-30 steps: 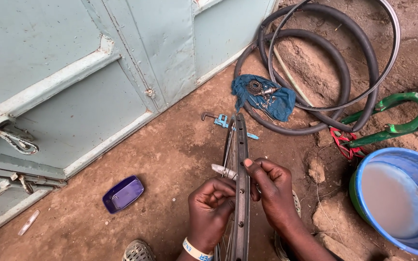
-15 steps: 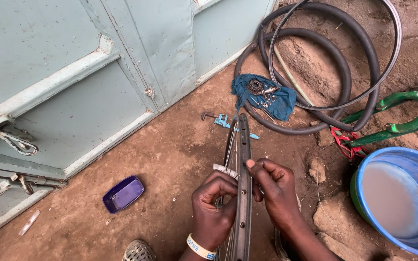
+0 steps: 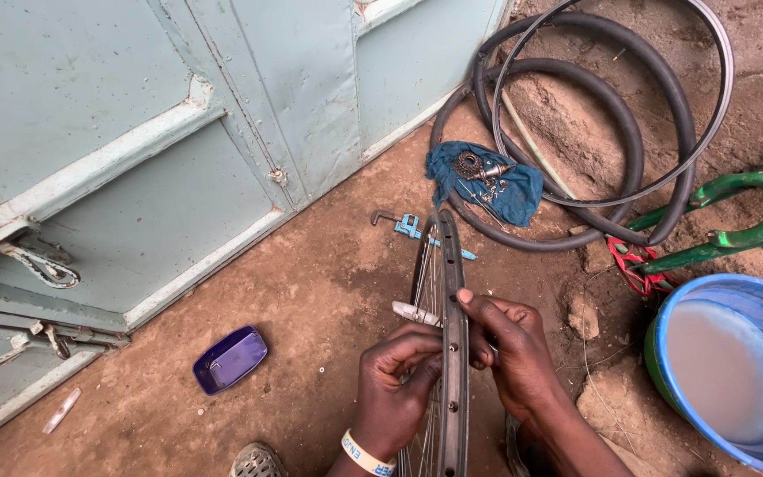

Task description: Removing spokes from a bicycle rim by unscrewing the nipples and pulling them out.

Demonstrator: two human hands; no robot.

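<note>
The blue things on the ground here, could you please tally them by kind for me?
Blue cloth: 1
Blue basin: 1
Blue dish: 1
Blue wrench: 1
Total: 4

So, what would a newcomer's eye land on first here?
Both hands at bottom centre: the left hand and right hand grip a bare wheel rim standing upright on the dirt. Behind it, black tyres lie looped at upper right, with a blue cloth holding small metal parts. A blue basin of cloudy water sits at the right edge.
</note>
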